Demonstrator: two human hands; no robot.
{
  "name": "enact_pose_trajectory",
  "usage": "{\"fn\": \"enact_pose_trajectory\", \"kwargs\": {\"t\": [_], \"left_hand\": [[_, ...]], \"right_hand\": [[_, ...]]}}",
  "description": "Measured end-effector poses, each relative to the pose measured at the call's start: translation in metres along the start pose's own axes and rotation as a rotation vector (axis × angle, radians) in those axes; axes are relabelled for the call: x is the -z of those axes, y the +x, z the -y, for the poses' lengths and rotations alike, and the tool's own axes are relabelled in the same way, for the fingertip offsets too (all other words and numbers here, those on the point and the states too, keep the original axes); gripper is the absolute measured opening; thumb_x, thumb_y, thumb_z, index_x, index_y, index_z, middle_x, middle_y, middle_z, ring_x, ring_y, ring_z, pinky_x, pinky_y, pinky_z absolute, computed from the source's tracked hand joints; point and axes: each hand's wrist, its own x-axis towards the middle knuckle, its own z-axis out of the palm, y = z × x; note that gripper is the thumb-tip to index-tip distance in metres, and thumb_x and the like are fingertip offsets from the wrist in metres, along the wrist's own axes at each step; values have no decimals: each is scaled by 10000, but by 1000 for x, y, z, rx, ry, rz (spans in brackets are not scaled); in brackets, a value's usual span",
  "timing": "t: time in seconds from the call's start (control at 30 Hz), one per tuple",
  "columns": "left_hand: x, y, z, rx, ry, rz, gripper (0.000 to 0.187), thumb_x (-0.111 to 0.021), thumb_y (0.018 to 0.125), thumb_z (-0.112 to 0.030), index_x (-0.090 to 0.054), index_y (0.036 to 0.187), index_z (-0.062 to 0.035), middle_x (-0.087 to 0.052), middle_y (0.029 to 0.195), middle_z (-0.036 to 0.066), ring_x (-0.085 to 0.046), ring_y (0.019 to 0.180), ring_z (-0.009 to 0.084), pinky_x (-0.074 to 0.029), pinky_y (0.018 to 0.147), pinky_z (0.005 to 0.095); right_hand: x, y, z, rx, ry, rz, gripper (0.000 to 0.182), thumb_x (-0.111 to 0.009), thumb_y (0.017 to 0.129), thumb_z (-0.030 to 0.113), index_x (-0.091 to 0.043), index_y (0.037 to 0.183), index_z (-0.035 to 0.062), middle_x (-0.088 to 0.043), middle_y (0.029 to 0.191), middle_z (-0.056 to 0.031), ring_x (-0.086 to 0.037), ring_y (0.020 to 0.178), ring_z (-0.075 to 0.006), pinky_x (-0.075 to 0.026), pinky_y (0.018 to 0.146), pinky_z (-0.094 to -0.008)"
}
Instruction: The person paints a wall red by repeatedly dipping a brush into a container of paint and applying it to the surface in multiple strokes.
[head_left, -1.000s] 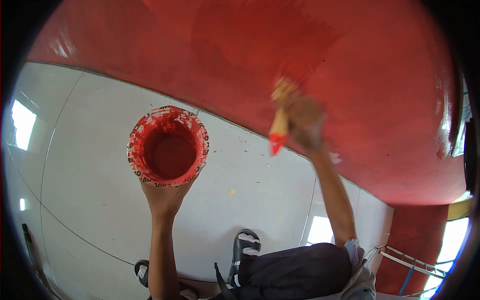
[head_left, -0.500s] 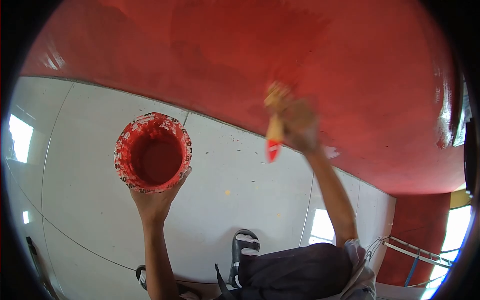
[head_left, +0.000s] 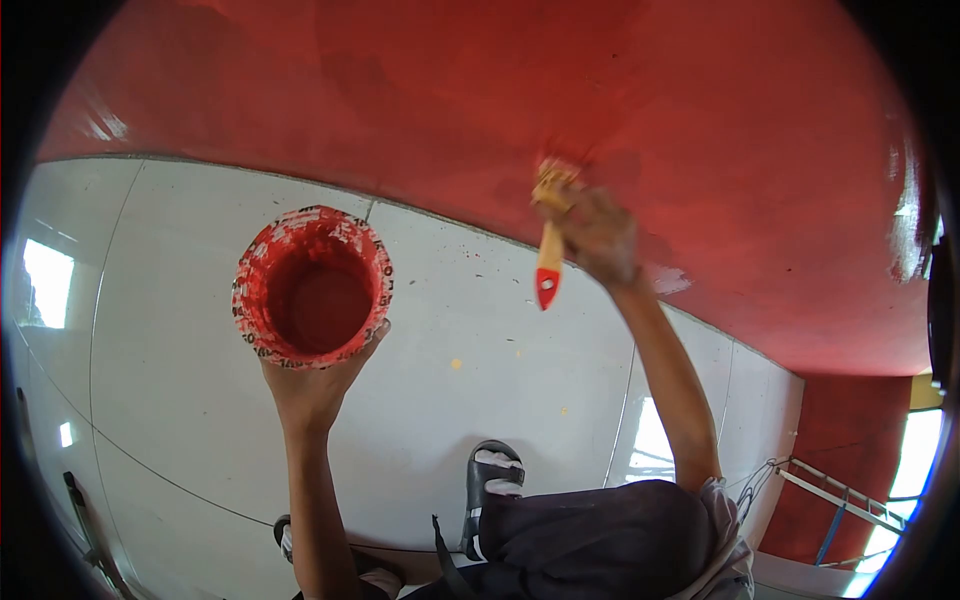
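A round tub [head_left: 255, 265] with red paint inside and smears round its rim rests in my left hand [head_left: 315, 395], whose fingers wrap its underside and side. My right hand [head_left: 600, 240] grips a paintbrush [head_left: 549, 255] with a wooden handle and a red end. The handle points down, and the bristle end is up against the red wall [head_left: 450, 110], just above the floor line. The bristles are slightly blurred.
Glossy white floor tiles [head_left: 440, 400] bear small paint specks. My sandalled foot [head_left: 492, 490] is at the bottom centre. A metal ladder [head_left: 845, 495] lies at the lower right, and a long dark object [head_left: 85, 530] is at the lower left.
The tub has shifted slightly up and right in view. The brush in my right hand has moved a little, its handle end rising slightly. Both hands keep their holds.
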Motion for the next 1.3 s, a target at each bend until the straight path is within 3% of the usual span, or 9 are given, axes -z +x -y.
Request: {"fn": "enact_pose_trajectory", "kwargs": {"t": [0.07, 0.23, 0.3, 0.53, 0.73, 0.87, 1.07, 1.2, 1.3], "left_hand": [[-1, -4, 0, 5, 18, 27, 598, -827, 584, -52, -573, 1125, -58, -629, 1073, 48, -598, 992, 184, -494, 877, 328], [1, -9, -6, -10, 42, 27, 618, -830, 582, -56, -566, 1141, -64, -621, 1094, 50, -592, 1010, 187, -499, 879, 331], [0, -9, -6, 13, 44, 39, 621, -832, 579, -55, -567, 1141, -65, -621, 1093, 48, -592, 1010, 188, -500, 879, 331], [-2, -15, -11, 3, 82, 44, 600, -831, 584, -62, -571, 1124, -52, -626, 1077, 52, -600, 982, 188, -504, 860, 329], [2, -18, -11, -4, 1, 15, 562, -838, 589, -87, -587, 1091, -52, -641, 1020, 43, -610, 941, 180, -505, 839, 318], [8, -13, -7, 26, 32, 20, 556, -839, 599, -97, -585, 1092, -53, -640, 1022, 44, -611, 938, 179, -505, 839, 315], [21, -11, -4, 22, 35, -6, 572, -855, 599, -130, -584, 1098, -55, -643, 1017, 47, -613, 931, 178, -507, 839, 321], [28, -8, 5, 45, 35, -13, 603, -866, 591, -150, -575, 1110, -52, -640, 1022, 51, -612, 934, 181, -508, 840, 329], [30, -6, 8, 63, 46, -20, 623, -869, 587, -163, -568, 1120, -51, -638, 1027, 51, -611, 938, 186, -508, 842, 333]], "right_hand": [[-7, -18, 17, -36, 99, 238, 357, -726, 652, 54, -690, 993, 154, -648, 915, 26, -560, 711, -153, -472, 492, -255], [39, 15, -41, -79, 50, -455, 347, -715, 657, 30, -688, 989, 127, -653, 886, 9, -546, 714, -154, -448, 564, -250], [58, 27, -38, -88, -141, -521, 358, -733, 639, 46, -691, 988, 112, -653, 876, -3, -534, 689, -156, -440, 585, -251], [-35, -57, 15, -123, 134, 123, 330, -721, 677, 44, -702, 960, 214, -609, 865, 59, -525, 682, -138, -465, 480, -255], [14, 12, -12, -181, 82, -421, 355, -730, 663, 47, -710, 988, 189, -632, 913, 35, -511, 701, -147, -441, 549, -265], [-3, 21, 1, -86, -44, -310, 357, -725, 652, 79, -708, 987, 203, -629, 904, 48, -491, 694, -125, -424, 529, -251], [-71, -15, 41, -105, 288, 115, 289, -702, 712, 49, -689, 971, 177, -611, 852, 58, -522, 693, -133, -448, 503, -243], [-41, 35, -1, -140, 183, -367, 307, -710, 684, 36, -694, 962, 166, -623, 880, 28, -525, 680, -150, -438, 515, -270], [-22, 44, 5, -150, 22, -401, 301, -715, 667, 38, -696, 945, 151, -623, 885, 17, -525, 675, -155, -438, 524, -278]]}}
